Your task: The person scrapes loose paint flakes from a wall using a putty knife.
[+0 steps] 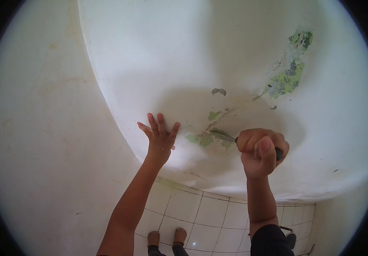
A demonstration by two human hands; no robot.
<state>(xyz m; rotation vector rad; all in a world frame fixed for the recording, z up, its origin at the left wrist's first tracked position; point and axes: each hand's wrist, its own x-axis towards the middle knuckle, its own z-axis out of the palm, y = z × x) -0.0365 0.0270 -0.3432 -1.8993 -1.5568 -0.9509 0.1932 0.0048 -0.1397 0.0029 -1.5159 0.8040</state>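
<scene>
My right hand is closed around the dark handle of a flat-bladed tool, a scraper or a knife. Its thin metal blade points left, and the tip meets the white painted wall at a damaged patch of peeling paint. Green and grey layers show there around a rough crack. To the left of that patch, my left hand is at the wall with its fingers spread, holding nothing. I cannot tell how firmly it touches the surface.
A larger area of flaked green and grey paint lies up and to the right. Another wall meets this one at a corner on the left. Below are white floor tiles, my shoes and a partly hidden dark object.
</scene>
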